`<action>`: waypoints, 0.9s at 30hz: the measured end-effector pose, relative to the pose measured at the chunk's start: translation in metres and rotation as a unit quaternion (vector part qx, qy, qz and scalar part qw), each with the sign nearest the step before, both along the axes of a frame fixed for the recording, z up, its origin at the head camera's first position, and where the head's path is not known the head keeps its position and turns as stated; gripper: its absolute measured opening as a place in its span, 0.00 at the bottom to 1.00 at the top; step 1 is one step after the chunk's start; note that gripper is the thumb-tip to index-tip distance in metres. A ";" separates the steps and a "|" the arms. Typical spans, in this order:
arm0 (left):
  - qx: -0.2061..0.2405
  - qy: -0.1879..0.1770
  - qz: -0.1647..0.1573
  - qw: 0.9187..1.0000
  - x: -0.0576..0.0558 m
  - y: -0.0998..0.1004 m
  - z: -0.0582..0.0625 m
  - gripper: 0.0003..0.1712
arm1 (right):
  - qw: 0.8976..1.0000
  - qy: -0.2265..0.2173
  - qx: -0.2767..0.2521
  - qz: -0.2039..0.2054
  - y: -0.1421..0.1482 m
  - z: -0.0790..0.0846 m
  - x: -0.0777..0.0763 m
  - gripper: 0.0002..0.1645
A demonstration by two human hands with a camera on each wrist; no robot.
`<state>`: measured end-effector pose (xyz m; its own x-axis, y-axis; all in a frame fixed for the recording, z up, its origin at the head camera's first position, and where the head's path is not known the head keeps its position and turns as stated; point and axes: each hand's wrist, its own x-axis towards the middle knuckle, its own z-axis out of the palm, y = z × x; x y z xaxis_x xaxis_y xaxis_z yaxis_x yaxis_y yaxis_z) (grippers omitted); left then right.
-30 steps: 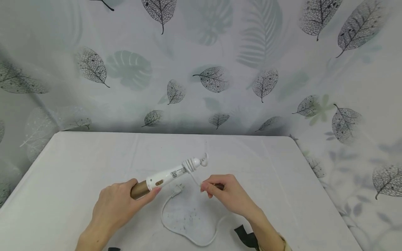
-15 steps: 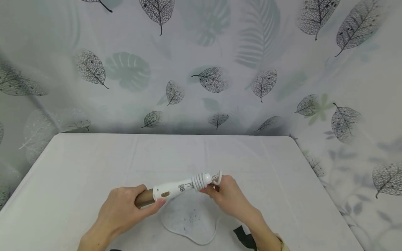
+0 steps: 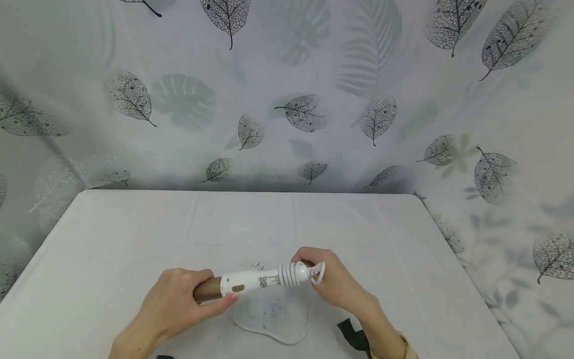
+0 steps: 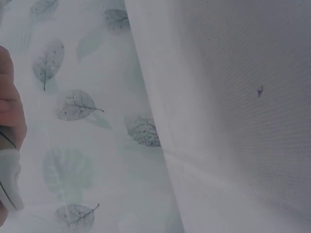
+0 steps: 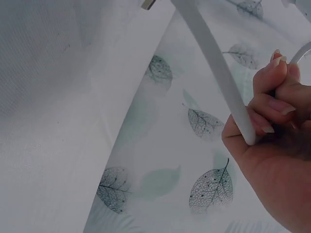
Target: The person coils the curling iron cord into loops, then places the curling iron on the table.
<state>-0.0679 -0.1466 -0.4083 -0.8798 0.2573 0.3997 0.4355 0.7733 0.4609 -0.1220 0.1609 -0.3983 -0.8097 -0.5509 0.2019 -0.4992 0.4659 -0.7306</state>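
Observation:
A hair styling iron (image 3: pixel 251 281) with a white handle and gold-brown barrel lies almost level above the table. My left hand (image 3: pixel 179 301) grips it at the barrel, the thumb along the white handle. Its white power cord (image 3: pixel 287 343) is coiled several times round the handle's right end, with a loose loop on the table. My right hand (image 3: pixel 334 279) is beside that end, behind the cord's ribbed sleeve. In the right wrist view, the cord (image 5: pixel 218 68) runs into the curled fingers of the right hand. The left wrist view catches only the left hand's fingers (image 4: pixel 10 107) at its edge.
The white table (image 3: pixel 134 234) carries dark specks near its middle. Part of the plug (image 3: pixel 257 267) shows behind the iron. A black strap (image 3: pixel 354 336) hangs at the right forearm. Leaf-patterned cloth (image 3: pixel 269 89) stands behind the table.
The iron has swung from a tilt to nearly level, moving right and toward me. The right hand has carried the cord round the handle's end, and the coils there look thicker.

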 end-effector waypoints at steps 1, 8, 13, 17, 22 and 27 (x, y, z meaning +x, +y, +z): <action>0.003 0.002 -0.007 1.000 0.000 0.000 0.000 0.25 | 1.000 0.008 -0.004 0.003 0.000 0.000 0.000 0.12; 0.012 0.005 -0.052 0.999 0.001 0.000 -0.002 0.29 | 1.000 0.019 -0.001 -0.003 0.002 -0.001 -0.002 0.07; -0.001 0.005 -0.052 0.999 0.001 -0.001 -0.002 0.32 | 1.000 -0.014 0.020 -0.020 0.005 0.000 -0.003 0.11; -0.021 -0.023 -0.046 0.998 0.002 -0.002 -0.001 0.35 | 0.999 -0.040 0.026 -0.016 0.005 0.001 -0.003 0.10; -0.043 -0.073 -0.039 0.996 0.003 0.000 0.000 0.34 | 0.998 -0.056 0.032 0.002 0.006 0.003 -0.004 0.08; -0.059 -0.105 -0.040 0.992 0.003 0.001 -0.002 0.32 | 0.998 -0.035 0.054 -0.024 0.007 0.003 -0.004 0.10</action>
